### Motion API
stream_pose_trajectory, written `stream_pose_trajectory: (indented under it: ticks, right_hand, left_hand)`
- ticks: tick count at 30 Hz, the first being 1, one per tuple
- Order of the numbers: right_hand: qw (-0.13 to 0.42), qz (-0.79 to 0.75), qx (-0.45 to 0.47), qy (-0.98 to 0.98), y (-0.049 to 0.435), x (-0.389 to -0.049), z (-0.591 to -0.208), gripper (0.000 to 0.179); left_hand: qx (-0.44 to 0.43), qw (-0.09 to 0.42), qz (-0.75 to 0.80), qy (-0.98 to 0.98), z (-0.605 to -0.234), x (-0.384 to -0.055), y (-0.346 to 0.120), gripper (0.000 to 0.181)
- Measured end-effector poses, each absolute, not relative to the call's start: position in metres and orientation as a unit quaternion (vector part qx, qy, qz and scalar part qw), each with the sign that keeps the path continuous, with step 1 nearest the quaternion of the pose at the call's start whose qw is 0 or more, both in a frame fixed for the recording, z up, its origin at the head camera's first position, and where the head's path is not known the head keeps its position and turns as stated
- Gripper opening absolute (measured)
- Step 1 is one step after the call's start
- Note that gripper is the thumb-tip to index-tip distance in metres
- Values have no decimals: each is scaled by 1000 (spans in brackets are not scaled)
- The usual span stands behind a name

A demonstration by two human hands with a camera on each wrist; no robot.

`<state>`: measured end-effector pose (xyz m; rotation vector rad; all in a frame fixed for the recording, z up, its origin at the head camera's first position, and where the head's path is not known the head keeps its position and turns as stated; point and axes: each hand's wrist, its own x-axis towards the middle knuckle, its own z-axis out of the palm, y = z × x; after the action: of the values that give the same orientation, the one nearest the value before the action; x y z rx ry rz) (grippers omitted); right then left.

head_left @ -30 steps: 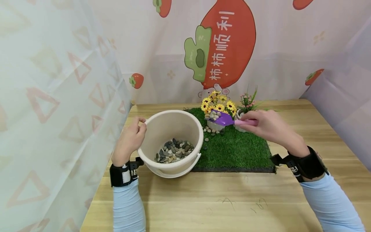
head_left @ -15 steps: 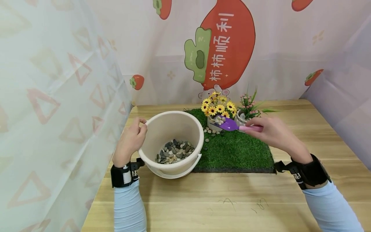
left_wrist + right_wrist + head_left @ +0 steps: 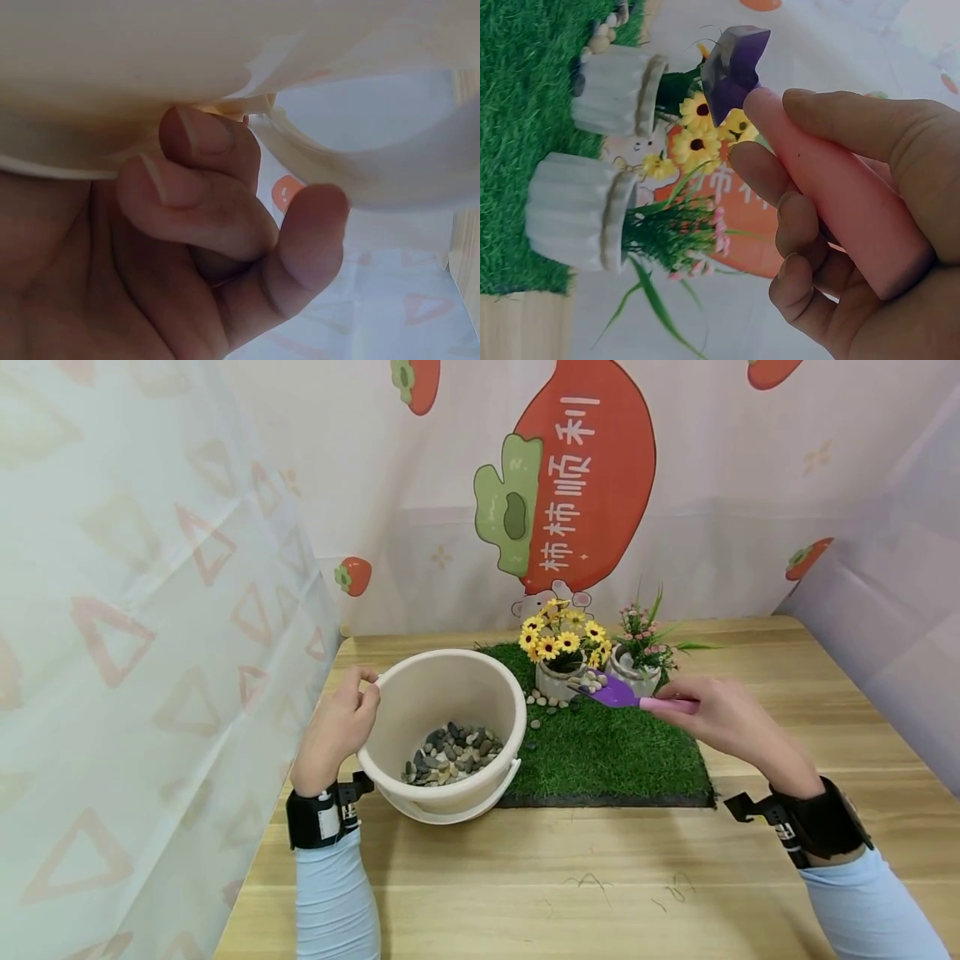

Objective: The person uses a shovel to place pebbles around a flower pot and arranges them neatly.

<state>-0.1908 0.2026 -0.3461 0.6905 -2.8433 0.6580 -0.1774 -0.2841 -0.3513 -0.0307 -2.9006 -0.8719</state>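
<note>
My left hand [image 3: 335,727] grips the rim of a cream bucket [image 3: 513,718] at its left side; in the left wrist view its curled fingers [image 3: 225,195] lie against the bucket's wall. Grey and tan pebbles [image 3: 453,753] cover part of the bucket's floor. My right hand [image 3: 723,718] holds a small trowel by its pink handle [image 3: 670,704]. Its purple blade [image 3: 618,692] carries a small load of pebbles [image 3: 589,681]. That blade hovers over the grass mat, in front of the white pot [image 3: 553,683] of yellow flowers [image 3: 562,639].
A second white pot [image 3: 637,678] with pink flowers stands to the right, on the green grass mat [image 3: 607,752]. Several loose pebbles [image 3: 542,699] lie by the first pot. The bucket stands at the mat's left edge on the wooden table [image 3: 600,885]. Printed cloth [image 3: 712,477] hangs behind.
My right hand has moved right and lower, taking the loaded trowel from in front of the yellow flowers to beside their pot's rim. My left hand stays on the bucket.
</note>
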Motion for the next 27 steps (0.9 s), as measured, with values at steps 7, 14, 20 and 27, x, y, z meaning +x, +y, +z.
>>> stream_pose_trajectory:
  ticks: [7, 14, 20, 27]
  right_hand:
    - [73, 218, 213, -950, 210, -187, -355, 17]
    - [59, 234, 189, -952, 215, -183, -371, 20]
    - [50, 237, 182, -953, 217, -185, -379, 24]
    - [27, 241, 162, -956, 221, -190, -383, 32]
  left_hand:
    - [-8, 53, -293, -954, -351, -178, -285, 38]
    - [-6, 44, -294, -955, -351, -177, -286, 39]
    - [-8, 44, -291, -956, -351, -178, -287, 40]
    - [-11, 42, -289, -956, -352, -180, -286, 40]
